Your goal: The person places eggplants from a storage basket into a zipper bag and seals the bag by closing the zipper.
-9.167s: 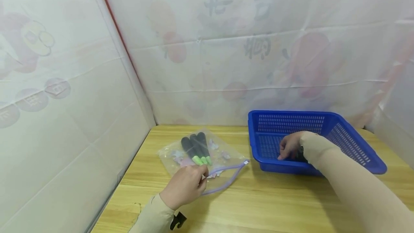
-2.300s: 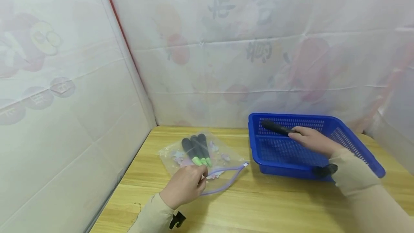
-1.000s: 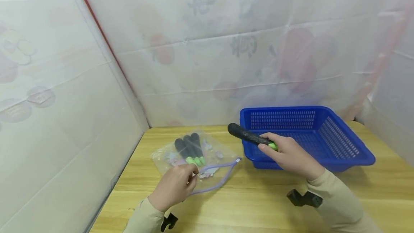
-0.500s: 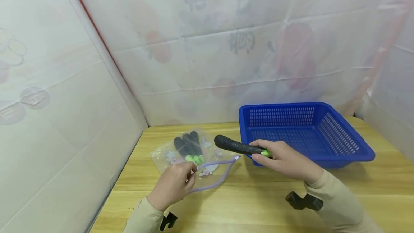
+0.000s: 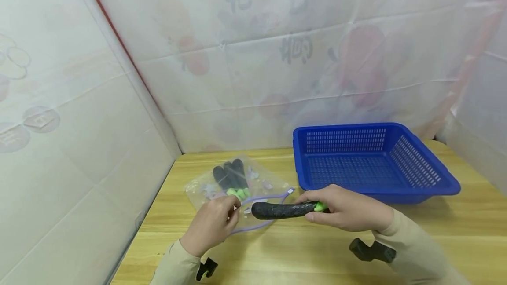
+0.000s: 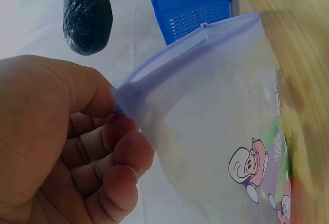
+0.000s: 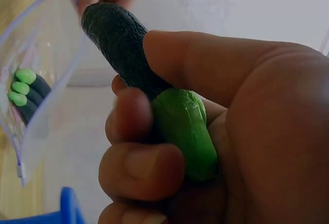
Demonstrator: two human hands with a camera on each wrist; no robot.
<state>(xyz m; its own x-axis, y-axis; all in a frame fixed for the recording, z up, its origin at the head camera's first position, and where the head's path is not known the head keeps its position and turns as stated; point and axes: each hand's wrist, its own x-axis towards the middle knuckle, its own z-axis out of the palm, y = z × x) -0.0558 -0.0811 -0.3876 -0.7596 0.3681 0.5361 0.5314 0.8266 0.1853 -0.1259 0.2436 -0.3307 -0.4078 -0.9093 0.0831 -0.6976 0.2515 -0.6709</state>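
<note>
My right hand [image 5: 348, 208] grips a dark eggplant [image 5: 273, 210] by its bright green stem end [image 7: 185, 131]. The eggplant lies nearly level, its dark end pointing left, in front of the mouth of a clear zip bag [image 6: 216, 100]. With thumb and fingers my left hand [image 5: 211, 221] pinches one corner of the bag's purple zip edge [image 6: 169, 62], and the mouth gapes. Inside the bag, three more eggplants [image 5: 229, 175] lie side by side, green ends toward the mouth. Cartoon figures [image 6: 249, 162] are printed on the bag.
A blue slotted plastic basket [image 5: 301, 162] stands at the right rear of the wooden table [image 5: 301, 254]; no eggplant shows on its visible floor. White printed sheets [image 5: 245, 82] hang behind and on both sides.
My right hand has taken the eggplant out of the basket and carried it left, then down toward the bag's mouth. My left hand keeps its pinch on the bag's edge.
</note>
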